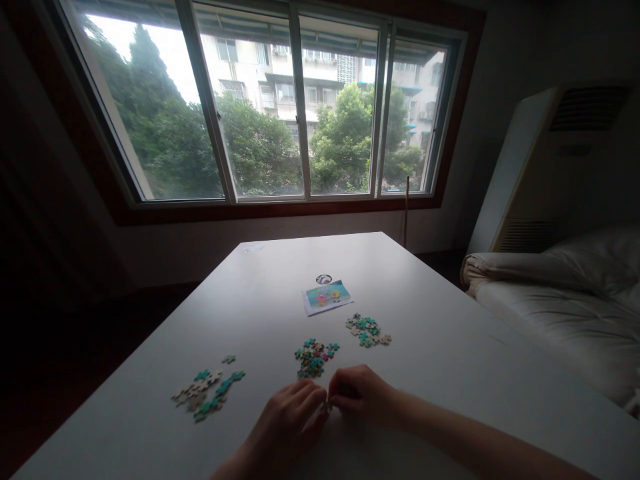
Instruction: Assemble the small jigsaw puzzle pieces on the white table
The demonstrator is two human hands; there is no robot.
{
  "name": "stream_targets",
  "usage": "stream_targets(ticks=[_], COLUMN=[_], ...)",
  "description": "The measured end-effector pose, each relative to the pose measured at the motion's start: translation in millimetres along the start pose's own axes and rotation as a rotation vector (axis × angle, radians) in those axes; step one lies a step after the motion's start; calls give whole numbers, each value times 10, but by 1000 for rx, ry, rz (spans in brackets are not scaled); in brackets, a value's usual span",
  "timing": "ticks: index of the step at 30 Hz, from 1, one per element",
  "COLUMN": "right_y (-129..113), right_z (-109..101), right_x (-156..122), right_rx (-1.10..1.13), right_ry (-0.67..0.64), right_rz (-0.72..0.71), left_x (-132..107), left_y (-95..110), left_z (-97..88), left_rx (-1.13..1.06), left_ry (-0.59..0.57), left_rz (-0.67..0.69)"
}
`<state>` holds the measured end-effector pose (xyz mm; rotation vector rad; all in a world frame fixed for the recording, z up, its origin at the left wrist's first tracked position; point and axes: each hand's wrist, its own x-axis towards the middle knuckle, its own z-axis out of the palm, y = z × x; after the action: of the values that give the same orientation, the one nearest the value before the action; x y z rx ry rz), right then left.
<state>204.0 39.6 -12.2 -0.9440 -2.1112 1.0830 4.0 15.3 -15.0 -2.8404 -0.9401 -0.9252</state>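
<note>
On bench [430, 373]: left pile of puzzle pieces [216, 402], left side; middle pile [312, 363], just beyond left hand [295, 410] and right hand [363, 393], single piece [325, 407] between them; right pile [369, 330], farther off. Beyond the piles: picture card [327, 297], round item [324, 279] just behind it. Past far edge, window [265, 147]; at right, couch [560, 313], upright unit [520, 167] behind it.

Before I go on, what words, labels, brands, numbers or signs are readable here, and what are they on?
None can be read.
Picture sheet: cartoon image; any print is too small.
Round disc: dark and light markings, too small to make out.
Puzzle pieces: no legible text.
Tall vented unit: too dark for any label.
</note>
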Motion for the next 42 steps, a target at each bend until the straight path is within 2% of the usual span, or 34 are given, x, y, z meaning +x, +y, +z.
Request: stream_targets(ticks=[9,18,25,30,33,38,42], right_y=[64,85,102,53,73,171,197], right_z=[34,45,44,22,33,75,90], right_x=[-3,2,7,-8,-12,-18,-16], right_rx=[-4,6,46,-44,-106,-232,-293], right_ry=[4,23,40,167,194,150,124], right_rz=[-65,-64,-91,-119,-155,-257,-282], left_x=[7,-7,-10,17,29,30,26], left_y=[-20,-22,-3,7,11,1,-20], left_z=[1,-7,-54,-64,-50,-21,-16], left_rx=[-18,-26,-40,-16,-9,-29,-26], left_ry=[-43,-84,23,45,38,22,5], left_rz=[20,-3,-23,-35,-2,22,32])
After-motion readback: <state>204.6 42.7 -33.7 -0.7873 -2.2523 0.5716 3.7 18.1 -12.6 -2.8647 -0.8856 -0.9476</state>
